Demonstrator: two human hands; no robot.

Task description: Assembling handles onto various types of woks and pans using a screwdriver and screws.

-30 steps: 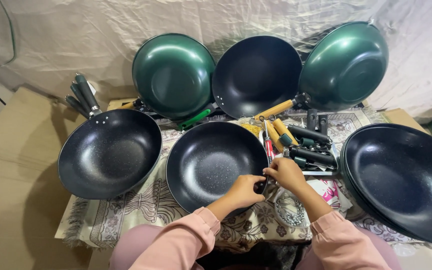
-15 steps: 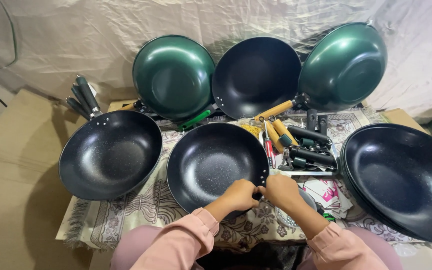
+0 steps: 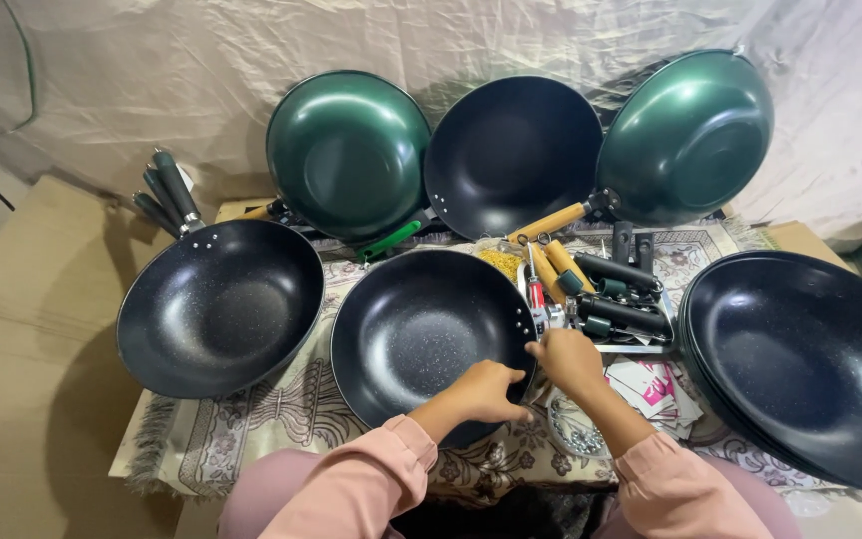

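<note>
black speckled wok (image 3: 421,334) | handleless | upright, open side up | on patterned cloth, table centre

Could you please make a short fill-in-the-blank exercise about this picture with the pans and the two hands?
1. Both hands, the left hand and the right hand, are at the rim of the ____ black pan.
2. The person's sleeves are ____.
3. The pans leaning against the cloth number ____.
4. The wooden handle belongs to a pan that is ____ inside.

Missing words: middle; pink; three; black
</note>
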